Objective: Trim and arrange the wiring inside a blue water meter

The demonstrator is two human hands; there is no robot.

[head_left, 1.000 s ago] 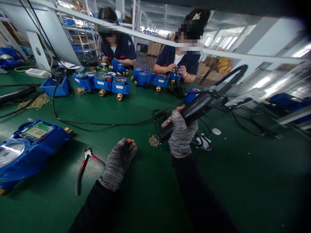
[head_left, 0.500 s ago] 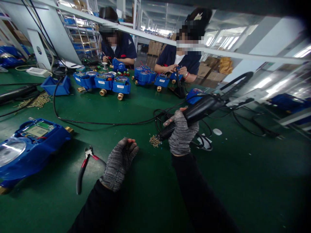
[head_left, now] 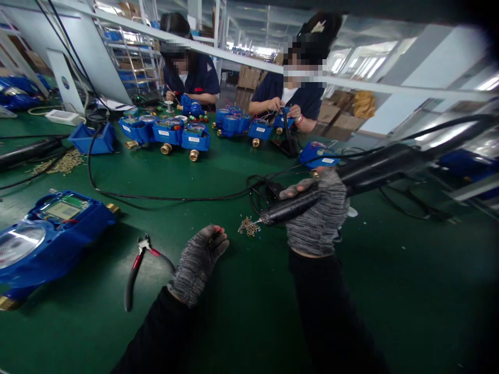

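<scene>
My right hand, in a grey fingerless glove, is wrapped round a black electric screwdriver. The tool lies nearly level, its thin bit reaching left to a small heap of brass-coloured screws on the green table. Left of that heap, my gloved left hand rests with its fingers curled together; whatever they might hold is hidden. Diagonal cutters with red and black handles lie beside my left wrist, jaws pointing away. Farther left sits a blue water meter with an exposed circuit board and brass ends.
A black cable crosses the table and coils behind the screws. At the left stand a blue bin and a larger screw pile. Several blue meters line the far side, where two co-workers handle parts.
My right hand has moved right and tilted the screwdriver flatter, so its bit now shows at the screws. My left hand has shifted slightly right, toward the heap.
</scene>
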